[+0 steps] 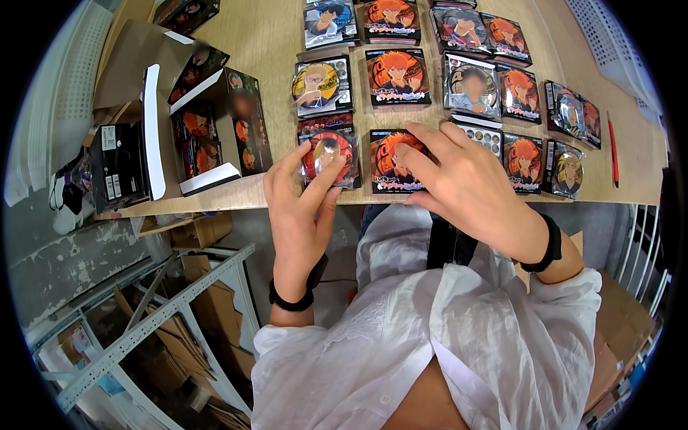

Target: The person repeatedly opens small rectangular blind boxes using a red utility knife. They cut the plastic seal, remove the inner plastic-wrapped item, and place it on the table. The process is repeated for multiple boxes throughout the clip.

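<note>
Light wood-grain tabletop (269, 61) serves as the work surface; metal shelving (161, 314) packed with flattened cardboard stands below it at lower left. Dark square boxes are laid out in columns on the tabletop, and an open carton (247, 136) at the left contains further printed boxes (198, 152). Left hand (297, 201): the fingers and thumb bend over a red round badge (330, 148) in a clear wrapper, which rests on the nearest box of the leftmost column, close to the table's front edge; contact is visible, but whether the fingers pinch it or merely steady it cannot be told. Right hand (469, 175): the thumb and fingers span the adjacent front box (387, 172), which carries an orange-haired figure, and grip it between its near and far edges. Status, as judged from the layout: arranging is well advanced. A yellow badge (315, 84) and a blue badge (331, 16) lie on boxes farther up the leftmost column, and another round badge (471, 89) lies on a box right of centre. Remaining: the front pair appears to need final alignment, and the carton's contents are not yet set out. A red pen (613, 152) lies apart at far right.
</note>
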Demonstrator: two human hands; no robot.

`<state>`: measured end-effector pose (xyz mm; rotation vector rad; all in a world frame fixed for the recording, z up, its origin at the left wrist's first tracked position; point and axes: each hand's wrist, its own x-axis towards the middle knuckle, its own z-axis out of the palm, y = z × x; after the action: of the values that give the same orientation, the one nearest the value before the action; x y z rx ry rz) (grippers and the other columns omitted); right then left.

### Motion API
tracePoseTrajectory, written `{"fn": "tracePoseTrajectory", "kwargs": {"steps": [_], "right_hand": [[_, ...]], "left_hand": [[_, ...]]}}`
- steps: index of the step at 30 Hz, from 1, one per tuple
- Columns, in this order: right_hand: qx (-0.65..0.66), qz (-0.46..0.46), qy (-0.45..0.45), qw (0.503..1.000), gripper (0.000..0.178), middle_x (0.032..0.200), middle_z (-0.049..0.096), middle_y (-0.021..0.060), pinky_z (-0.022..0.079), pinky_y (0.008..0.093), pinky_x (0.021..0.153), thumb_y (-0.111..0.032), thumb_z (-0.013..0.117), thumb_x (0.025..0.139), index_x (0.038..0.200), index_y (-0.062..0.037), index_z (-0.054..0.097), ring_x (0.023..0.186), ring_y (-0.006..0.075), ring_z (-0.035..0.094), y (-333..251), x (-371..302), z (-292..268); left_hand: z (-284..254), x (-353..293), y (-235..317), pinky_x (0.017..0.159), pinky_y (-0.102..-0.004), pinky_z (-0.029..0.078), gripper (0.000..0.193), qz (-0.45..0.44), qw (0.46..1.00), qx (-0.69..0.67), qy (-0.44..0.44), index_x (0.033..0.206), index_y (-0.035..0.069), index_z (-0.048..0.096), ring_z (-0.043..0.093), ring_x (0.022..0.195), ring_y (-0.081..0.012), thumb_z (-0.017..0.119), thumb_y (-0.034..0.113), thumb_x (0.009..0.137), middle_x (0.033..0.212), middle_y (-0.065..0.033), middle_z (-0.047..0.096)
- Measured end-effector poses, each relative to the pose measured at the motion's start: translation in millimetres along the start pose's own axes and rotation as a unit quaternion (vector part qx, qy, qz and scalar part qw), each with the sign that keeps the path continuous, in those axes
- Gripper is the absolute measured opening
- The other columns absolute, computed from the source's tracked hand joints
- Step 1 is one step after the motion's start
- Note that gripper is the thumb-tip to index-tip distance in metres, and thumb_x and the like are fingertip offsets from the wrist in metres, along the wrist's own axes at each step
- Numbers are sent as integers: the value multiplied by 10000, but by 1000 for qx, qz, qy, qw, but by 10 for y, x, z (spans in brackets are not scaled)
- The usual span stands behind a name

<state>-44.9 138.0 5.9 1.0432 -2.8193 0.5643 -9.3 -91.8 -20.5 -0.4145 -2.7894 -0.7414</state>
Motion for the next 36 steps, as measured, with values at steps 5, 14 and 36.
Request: {"fn": "tracePoseTrajectory", "kwargs": {"steps": [5, 14, 36], "right_hand": [[42, -37, -8, 998, 443, 1112, 547, 117, 526, 309, 729, -122, 722, 631, 1035, -21, 573, 946, 250, 555, 50, -24, -53], [63, -72, 42, 995, 203, 1048, 566, 89, 515, 306, 681, -75, 641, 752, 952, -44, 628, 861, 237, 563, 183, -222, -70], [-43, 26, 110, 993, 416, 1031, 568, 75, 452, 401, 763, -322, 756, 612, 903, -69, 600, 924, 282, 569, 368, -624, -171]], "left_hand": [[15, -12, 45, 947, -394, 360, 400, -15, 1000, -3, -15, 1122, 168, 665, 454, 1136, -305, 684, 62, 737, 1268, -135, 493], [100, 37, 248, 1030, -505, 257, 519, 90, 996, 24, -4, 1105, 209, 659, 359, 1262, -351, 781, 152, 604, 1348, -104, 450], [266, 183, 417, 1043, -498, 259, 424, 127, 989, 71, -37, 1080, 189, 665, 468, 1186, -305, 743, 146, 665, 1181, -50, 569]]}}
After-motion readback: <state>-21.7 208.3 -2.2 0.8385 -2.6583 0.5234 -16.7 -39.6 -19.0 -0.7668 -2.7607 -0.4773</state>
